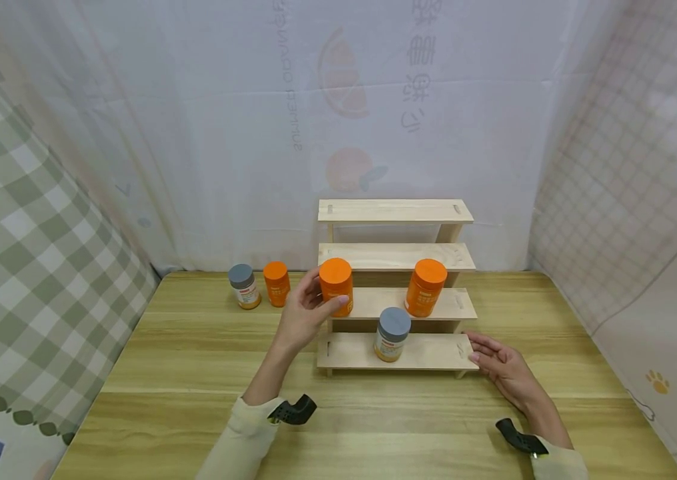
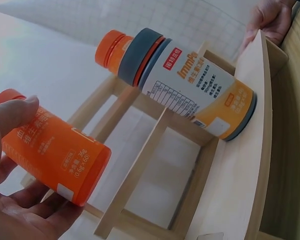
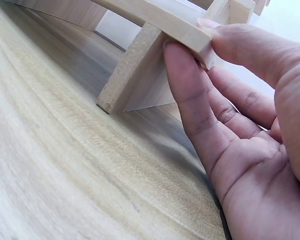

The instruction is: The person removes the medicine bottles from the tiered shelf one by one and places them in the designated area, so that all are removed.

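My left hand grips an orange bottle between thumb and fingers at the left end of a stepped wooden shelf. In the left wrist view, this orange bottle is tilted and apart from the boards. A grey-lidded bottle with a white and orange label stands on the lowest step. On the step above, towards the right, stands another orange bottle. My right hand pinches the right end of the lowest board, thumb on top and a finger underneath.
On the table, left of the shelf, stand a second grey-lidded bottle and a smaller orange bottle. A white curtain hangs behind. Checked cloth borders the left side, and a patterned cloth the right.
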The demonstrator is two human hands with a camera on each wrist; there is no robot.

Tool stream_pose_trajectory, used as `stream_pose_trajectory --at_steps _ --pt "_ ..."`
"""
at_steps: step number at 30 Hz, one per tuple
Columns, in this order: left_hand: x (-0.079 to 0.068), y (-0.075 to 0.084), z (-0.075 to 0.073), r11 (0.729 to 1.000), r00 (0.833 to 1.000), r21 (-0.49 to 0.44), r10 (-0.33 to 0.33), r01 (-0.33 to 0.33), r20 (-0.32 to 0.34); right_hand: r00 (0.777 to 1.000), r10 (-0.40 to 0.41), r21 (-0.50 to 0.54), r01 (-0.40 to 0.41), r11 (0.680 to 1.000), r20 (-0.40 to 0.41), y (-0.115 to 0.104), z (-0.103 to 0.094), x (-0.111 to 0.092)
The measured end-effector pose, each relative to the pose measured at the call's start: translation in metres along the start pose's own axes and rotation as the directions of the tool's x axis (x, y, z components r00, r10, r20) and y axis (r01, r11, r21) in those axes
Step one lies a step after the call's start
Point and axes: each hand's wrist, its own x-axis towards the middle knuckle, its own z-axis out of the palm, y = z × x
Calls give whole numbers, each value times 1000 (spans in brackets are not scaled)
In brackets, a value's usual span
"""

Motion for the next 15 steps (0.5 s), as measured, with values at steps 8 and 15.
stream_pose_trajectory --at_steps 8,15 --pt "-6 0 -14 1000 999 -4 15 -16 -33 1000 0 -7 0 1000 -3 1 -1 0" --pt "-11 3 -29 1000 997 20 19 -17 -69 1000 -5 -10 5 1000 2 1 -1 0"
